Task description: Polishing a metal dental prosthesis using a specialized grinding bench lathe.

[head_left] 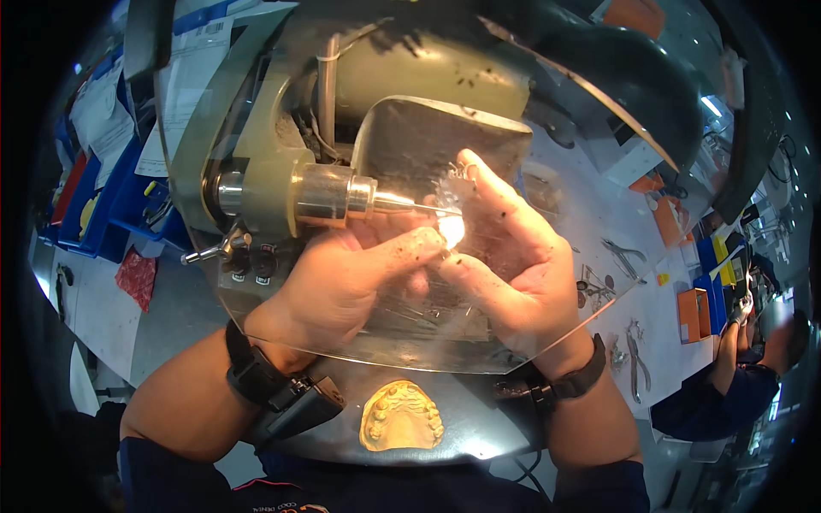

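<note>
My left hand (329, 282) and my right hand (530, 269) meet behind a clear shield. Between their fingertips they pinch a small metal denture framework (456, 183), its upper part lacy and shiny. Bright glare washes out its lower part. The thin pointed bur (415, 204) of a bench lathe reaches it from the left; whether the tip touches cannot be made out. The lathe's steel spindle (329, 192) lies just above my left hand. Dark grime marks the fingers of both hands. A yellow dental cast (402, 417) sits near my body, below the shield.
The clear shield's lower edge (410, 368) crosses above my wrists. A grey scoop-shaped hood (428, 128) stands behind the hands. Blue bins (107, 214) with papers are at left. Pliers (634, 363) and small parts lie on the right bench. A co-worker (727, 385) sits at far right.
</note>
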Action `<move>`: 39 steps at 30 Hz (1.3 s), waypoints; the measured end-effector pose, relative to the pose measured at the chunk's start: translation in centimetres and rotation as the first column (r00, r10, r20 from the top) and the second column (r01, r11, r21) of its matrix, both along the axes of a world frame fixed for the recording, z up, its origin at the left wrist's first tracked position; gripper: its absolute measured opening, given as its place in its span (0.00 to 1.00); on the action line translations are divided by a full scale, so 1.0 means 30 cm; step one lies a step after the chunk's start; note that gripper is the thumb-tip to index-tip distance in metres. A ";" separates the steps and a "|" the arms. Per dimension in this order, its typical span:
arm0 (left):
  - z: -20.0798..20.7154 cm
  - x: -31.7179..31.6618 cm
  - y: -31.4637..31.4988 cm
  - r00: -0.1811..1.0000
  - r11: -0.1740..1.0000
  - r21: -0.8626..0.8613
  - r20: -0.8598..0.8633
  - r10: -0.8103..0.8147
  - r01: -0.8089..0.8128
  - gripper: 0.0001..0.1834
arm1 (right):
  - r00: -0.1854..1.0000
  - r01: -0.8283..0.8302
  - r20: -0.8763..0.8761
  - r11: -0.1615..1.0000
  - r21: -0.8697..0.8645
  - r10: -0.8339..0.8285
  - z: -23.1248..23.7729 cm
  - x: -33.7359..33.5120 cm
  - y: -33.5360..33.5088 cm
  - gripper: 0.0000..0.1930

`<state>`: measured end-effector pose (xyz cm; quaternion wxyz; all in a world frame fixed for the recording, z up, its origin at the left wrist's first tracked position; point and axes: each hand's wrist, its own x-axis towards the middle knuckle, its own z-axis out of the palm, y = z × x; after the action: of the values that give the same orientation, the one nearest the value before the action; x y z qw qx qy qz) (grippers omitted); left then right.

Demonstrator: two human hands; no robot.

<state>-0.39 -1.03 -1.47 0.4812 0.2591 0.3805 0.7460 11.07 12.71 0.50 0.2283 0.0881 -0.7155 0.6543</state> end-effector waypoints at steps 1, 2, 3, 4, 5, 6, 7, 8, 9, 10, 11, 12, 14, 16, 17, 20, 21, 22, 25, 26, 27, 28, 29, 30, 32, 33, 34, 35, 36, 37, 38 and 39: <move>0.003 0.000 -0.002 1.000 1.000 0.005 -0.015 -0.013 0.013 0.08 | 1.000 0.001 0.006 1.000 -0.003 -0.001 0.005 0.000 -0.001 0.33; 0.002 -0.001 0.000 1.000 1.000 0.009 -0.001 0.018 -0.018 0.08 | 1.000 -0.001 0.011 1.000 -0.005 0.001 0.009 -0.005 -0.003 0.33; -0.002 0.000 0.005 0.999 0.999 0.013 0.017 0.041 -0.041 0.08 | 1.000 -0.014 0.023 0.999 -0.033 0.015 0.015 -0.009 -0.001 0.33; -0.004 0.001 0.008 0.997 0.998 0.016 0.036 0.064 -0.065 0.08 | 0.999 -0.019 0.028 0.999 -0.043 0.020 0.016 -0.010 -0.001 0.33; -0.004 0.002 0.009 0.997 0.998 0.007 0.056 0.057 -0.058 0.08 | 0.999 -0.022 0.032 0.998 -0.053 0.024 0.017 -0.009 -0.001 0.33; -0.005 0.002 0.009 0.996 0.998 -0.003 0.074 0.055 -0.055 0.09 | 0.999 -0.022 0.026 0.999 -0.045 0.023 0.013 -0.010 0.000 0.33; -0.007 0.002 0.009 0.994 0.999 -0.012 0.092 0.053 -0.052 0.09 | 1.000 -0.024 0.018 0.999 -0.038 0.025 0.008 -0.010 0.001 0.33; -0.010 0.000 0.006 0.998 0.999 -0.007 0.049 0.033 -0.033 0.09 | 1.000 -0.024 0.010 0.999 -0.031 0.024 0.003 -0.008 0.001 0.33; -0.011 -0.002 0.002 1.000 1.000 0.000 0.005 0.015 -0.015 0.09 | 1.000 -0.027 0.000 0.999 -0.023 0.027 0.000 0.000 0.002 0.33; -0.013 -0.003 -0.001 0.999 1.000 0.006 -0.039 -0.003 0.004 0.09 | 1.000 -0.027 -0.010 0.999 -0.018 0.026 -0.003 0.000 0.004 0.33; -0.014 -0.002 -0.001 0.999 1.000 0.004 -0.032 0.008 -0.008 0.09 | 0.999 -0.026 -0.019 1.000 -0.015 0.026 -0.008 0.000 0.005 0.33; -0.012 0.000 -0.001 1.000 1.000 0.002 -0.024 0.016 -0.016 0.09 | 1.000 -0.019 -0.025 1.000 -0.014 0.019 -0.009 -0.001 0.006 0.33; -0.005 0.003 0.004 0.999 0.999 0.008 0.001 0.051 -0.051 0.09 | 0.999 0.006 -0.033 1.000 -0.004 -0.006 -0.002 -0.007 0.003 0.33; -0.006 0.004 0.011 0.994 0.994 0.016 0.038 0.106 -0.107 0.08 | 0.999 0.041 -0.031 0.999 0.008 -0.040 0.000 -0.021 -0.002 0.34; -0.007 0.003 0.008 0.996 0.996 0.006 0.036 0.084 -0.084 0.08 | 0.999 0.023 -0.038 1.000 -0.007 -0.023 -0.007 -0.020 0.000 0.34; -0.019 0.001 0.000 1.000 1.000 -0.019 0.017 0.021 -0.021 0.08 | 1.000 -0.013 -0.027 0.999 -0.052 0.012 -0.024 -0.001 0.009 0.34; -0.020 -0.003 -0.002 1.000 1.000 -0.026 -0.006 0.010 -0.010 0.08 | 1.000 -0.020 -0.009 0.997 -0.071 0.019 -0.016 0.005 0.008 0.34; -0.021 -0.005 -0.003 1.000 0.999 -0.034 -0.030 -0.003 0.002 0.08 | 1.000 -0.026 0.009 0.996 -0.090 0.027 -0.013 0.010 0.006 0.34; -0.014 -0.003 0.001 0.993 1.000 -0.021 -0.118 -0.025 0.022 0.08 | 1.000 -0.004 -0.015 0.997 -0.083 0.002 -0.015 0.012 0.005 0.34; -0.007 -0.001 0.001 0.996 1.000 -0.028 -0.089 -0.014 0.011 0.08 | 1.000 0.002 -0.019 0.997 -0.083 -0.003 -0.011 0.011 0.006 0.34; -0.005 0.004 -0.004 0.998 0.999 -0.041 -0.057 -0.004 0.002 0.08 | 1.000 0.004 -0.012 0.996 -0.093 -0.005 -0.014 0.007 0.002 0.34; -0.004 0.007 -0.007 1.000 0.999 -0.054 -0.024 0.006 -0.007 0.08 | 1.000 0.007 -0.006 0.995 -0.103 -0.008 -0.017 0.005 0.000 0.34; -0.004 0.002 -0.006 0.999 0.999 -0.033 -0.032 -0.008 0.007 0.07 | 1.000 0.002 0.008 0.995 -0.095 -0.001 -0.011 0.003 0.001 0.34; -0.005 -0.005 -0.004 0.999 1.000 -0.012 -0.039 -0.022 0.021 0.07 | 1.000 -0.004 0.022 0.996 -0.086 0.006 0.001 0.002 0.002 0.34; -0.013 -0.009 -0.005 0.997 0.999 0.010 -0.051 -0.052 0.053 0.06 | 0.999 -0.020 0.043 0.996 -0.083 0.024 -0.001 0.011 0.007 0.34; -0.011 -0.008 -0.004 0.996 0.998 0.015 -0.060 -0.068 0.069 0.06 | 0.998 -0.034 0.044 0.996 -0.083 0.037 -0.002 0.020 0.013 0.34; -0.007 -0.007 -0.003 0.994 0.996 0.021 -0.070 -0.082 0.084 0.06 | 0.998 -0.036 0.047 0.995 -0.088 0.040 0.002 0.020 0.015 0.34; 0.002 -0.004 -0.002 0.997 0.998 0.018 -0.045 -0.067 0.067 0.05 | 0.998 -0.039 0.048 0.995 -0.093 0.044 0.005 0.021 0.017 0.34; 0.007 0.002 -0.003 0.999 0.999 0.008 -0.017 -0.050 0.050 0.04 | 0.998 -0.032 0.053 0.994 -0.109 0.038 0.002 0.015 0.012 0.34; 0.011 0.005 -0.006 0.999 0.999 -0.003 0.011 -0.032 0.032 0.04 | 0.997 -0.029 0.061 0.992 -0.120 0.037 0.000 0.012 0.008 0.34; 0.016 0.003 -0.009 1.000 1.000 -0.012 0.012 -0.017 0.017 0.03 | 0.997 -0.030 0.065 0.991 -0.128 0.039 0.002 0.005 0.006 0.34; 0.018 0.002 -0.008 1.000 1.000 -0.020 0.015 -0.006 0.006 0.03 | 0.996 -0.030 0.074 0.991 -0.128 0.040 0.010 0.004 0.004 0.34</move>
<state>-0.32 -1.29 -0.92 0.4890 0.2497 0.3835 0.7426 11.17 12.84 0.81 0.1944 0.0609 -0.6792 0.7052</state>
